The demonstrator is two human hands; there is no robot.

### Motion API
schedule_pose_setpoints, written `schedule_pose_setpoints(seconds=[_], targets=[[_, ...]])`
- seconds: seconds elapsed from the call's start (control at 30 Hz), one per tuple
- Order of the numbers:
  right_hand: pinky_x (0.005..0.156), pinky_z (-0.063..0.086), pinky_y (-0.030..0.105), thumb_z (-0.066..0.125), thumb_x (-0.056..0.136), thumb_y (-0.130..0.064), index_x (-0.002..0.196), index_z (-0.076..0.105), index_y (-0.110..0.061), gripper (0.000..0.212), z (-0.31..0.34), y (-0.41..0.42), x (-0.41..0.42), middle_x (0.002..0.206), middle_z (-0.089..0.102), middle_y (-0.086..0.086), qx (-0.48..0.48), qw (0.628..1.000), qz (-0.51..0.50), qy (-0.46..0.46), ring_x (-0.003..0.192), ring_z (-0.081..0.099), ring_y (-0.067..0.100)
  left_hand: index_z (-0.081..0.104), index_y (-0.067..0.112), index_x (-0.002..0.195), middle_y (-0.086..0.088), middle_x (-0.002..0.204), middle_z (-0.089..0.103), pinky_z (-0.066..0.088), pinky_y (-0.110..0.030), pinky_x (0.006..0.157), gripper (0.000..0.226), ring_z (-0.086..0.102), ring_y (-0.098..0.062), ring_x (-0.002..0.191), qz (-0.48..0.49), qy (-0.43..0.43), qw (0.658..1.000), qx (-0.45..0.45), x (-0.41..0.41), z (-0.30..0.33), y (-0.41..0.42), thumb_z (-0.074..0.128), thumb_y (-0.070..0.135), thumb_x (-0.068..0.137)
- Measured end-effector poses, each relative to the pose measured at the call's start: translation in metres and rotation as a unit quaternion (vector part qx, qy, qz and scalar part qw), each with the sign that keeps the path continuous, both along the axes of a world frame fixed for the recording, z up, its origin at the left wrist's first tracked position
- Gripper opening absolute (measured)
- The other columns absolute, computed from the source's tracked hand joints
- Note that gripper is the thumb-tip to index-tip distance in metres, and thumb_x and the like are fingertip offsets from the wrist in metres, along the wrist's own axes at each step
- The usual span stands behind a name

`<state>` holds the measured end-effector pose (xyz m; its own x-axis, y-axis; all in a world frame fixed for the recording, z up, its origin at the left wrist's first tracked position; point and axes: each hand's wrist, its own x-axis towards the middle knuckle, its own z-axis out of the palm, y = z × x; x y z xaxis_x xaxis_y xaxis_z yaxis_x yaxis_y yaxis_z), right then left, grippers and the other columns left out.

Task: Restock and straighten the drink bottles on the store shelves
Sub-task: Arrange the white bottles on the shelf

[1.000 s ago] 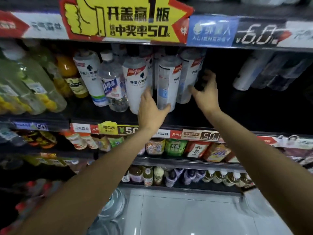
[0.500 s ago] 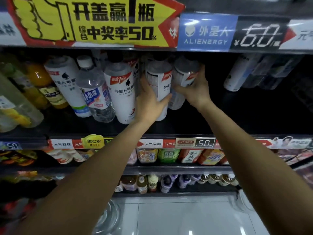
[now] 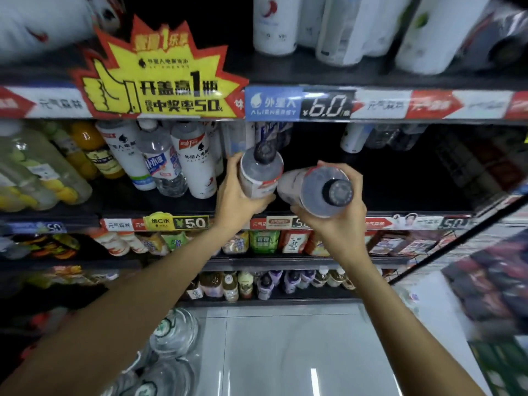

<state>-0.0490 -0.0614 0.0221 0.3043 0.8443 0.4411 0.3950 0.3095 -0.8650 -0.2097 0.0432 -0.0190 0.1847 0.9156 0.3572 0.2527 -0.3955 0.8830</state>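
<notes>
My left hand [image 3: 238, 194] grips a white drink bottle [image 3: 261, 174] with a dark cap, tipped toward me at the front of the middle shelf [image 3: 160, 208]. My right hand [image 3: 333, 211] grips a second white bottle [image 3: 317, 190], also tilted cap-first toward me, just right of the first. The two bottles touch side by side. More white bottles [image 3: 197, 167] and a clear water bottle [image 3: 163, 167] stand to the left on the same shelf. The shelf space to the right of my hands is dark, with a few bottles [image 3: 355, 137] far back.
A yellow promo sign [image 3: 160, 81] and a 6.0 price strip [image 3: 325, 105] hang on the upper shelf edge, with white bottles [image 3: 275, 22] above. Yellow juice bottles [image 3: 85, 150] stand at the left. Lower shelves hold small bottles [image 3: 265, 285]. Large water jugs [image 3: 174, 332] sit on the floor.
Both hands have pulled their white bottles forward out of the row and tipped them toward me. The view has tilted upward, showing the top shelf.
</notes>
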Motion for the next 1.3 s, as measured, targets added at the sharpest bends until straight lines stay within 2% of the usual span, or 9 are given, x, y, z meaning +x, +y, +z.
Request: schedule_pose_setpoints(seconds=[0.1,0.2,0.33,0.47,0.6,0.7,0.77,1.1,1.3], targets=[[0.088,0.042,0.011,0.088,0.065,-0.018,0.123,0.042,-0.022,0.074,0.047,-0.039,0.015,0.120,0.057,-0.005,-0.029,0.999,0.035,-0.015,0.109,0.056,0.000,0.034,0.039,0.124,0.018,0.123,0.050,0.044,-0.013,0.093,0.086,0.050,0.010,0.114,-0.023,-0.001,1.000,0.017,-0.008,0.046,-0.054,0.089,0.012,0.064],[0.089,0.040,0.009,0.087,0.064,-0.016,0.125,0.043,-0.018,0.075,0.096,-0.071,0.027,0.118,0.057,-0.014,-0.046,0.995,0.069,-0.045,0.108,0.054,-0.004,0.034,0.031,0.124,0.017,0.122,0.047,0.037,-0.003,0.091,0.089,0.046,0.020,0.112,-0.024,0.002,0.999,0.047,-0.018,0.102,-0.100,0.091,0.014,0.059],[0.094,0.039,0.012,0.086,0.065,-0.025,0.125,0.043,-0.029,0.074,0.163,-0.092,0.032,0.122,0.058,-0.015,-0.006,0.994,0.095,-0.050,0.115,0.053,-0.003,0.035,0.040,0.125,0.015,0.127,0.050,0.040,-0.012,0.098,0.088,0.049,0.007,0.119,-0.032,-0.005,0.994,0.105,-0.032,0.181,-0.134,0.090,0.043,0.056],[0.104,0.041,0.039,0.082,0.066,-0.044,0.130,0.039,-0.033,0.078,0.218,-0.088,0.026,0.132,0.051,-0.001,0.062,0.985,0.123,-0.103,0.125,0.048,0.015,0.040,0.045,0.123,0.018,0.126,0.051,0.044,-0.027,0.100,0.075,0.051,-0.008,0.121,-0.003,0.013,0.974,0.227,-0.045,0.249,-0.137,0.077,0.066,0.061],[0.101,0.045,0.042,0.079,0.068,-0.053,0.124,0.038,-0.046,0.070,0.254,-0.063,0.006,0.130,0.052,-0.001,0.139,0.975,0.138,-0.106,0.123,0.051,0.017,0.037,0.039,0.122,-0.002,0.125,0.047,0.042,-0.034,0.100,0.072,0.050,-0.029,0.120,0.019,0.035,0.941,0.335,-0.057,0.290,-0.101,0.079,0.053,0.065],[0.100,0.045,0.041,0.084,0.064,-0.044,0.123,0.042,-0.043,0.072,0.263,-0.029,-0.011,0.126,0.055,0.002,0.192,0.972,0.115,-0.078,0.120,0.054,0.020,0.039,0.032,0.125,0.011,0.126,0.045,0.039,-0.031,0.100,0.077,0.050,-0.028,0.118,0.057,0.061,0.922,0.378,-0.069,0.306,-0.059,0.083,0.044,0.063],[0.099,0.046,0.042,0.087,0.062,-0.038,0.122,0.047,-0.031,0.073,0.262,-0.006,-0.023,0.124,0.056,0.007,0.196,0.975,0.091,-0.054,0.117,0.055,0.018,0.040,0.033,0.127,0.021,0.125,0.044,0.041,-0.033,0.102,0.079,0.050,-0.022,0.119,0.066,0.060,0.929,0.360,-0.078,0.309,-0.028,0.084,0.044,0.062],[0.075,0.034,0.013,0.087,0.065,-0.029,0.135,0.035,-0.007,0.091,0.264,0.116,-0.077,0.105,0.054,-0.002,0.057,0.993,-0.012,-0.100,0.094,0.050,0.009,0.030,0.021,0.141,-0.006,0.129,0.060,0.048,-0.040,0.095,0.104,0.057,-0.028,0.117,0.115,0.142,0.971,0.153,-0.093,0.304,0.116,0.089,0.040,0.057],[0.070,0.045,0.031,0.081,0.069,-0.043,0.135,0.035,-0.003,0.089,0.255,0.172,-0.101,0.105,0.064,0.009,0.000,0.983,-0.072,-0.168,0.094,0.062,0.026,0.017,0.025,0.146,-0.008,0.133,0.057,0.045,-0.041,0.096,0.115,0.056,-0.030,0.119,0.105,0.174,0.976,0.078,-0.098,0.291,0.153,0.086,0.053,0.058]])
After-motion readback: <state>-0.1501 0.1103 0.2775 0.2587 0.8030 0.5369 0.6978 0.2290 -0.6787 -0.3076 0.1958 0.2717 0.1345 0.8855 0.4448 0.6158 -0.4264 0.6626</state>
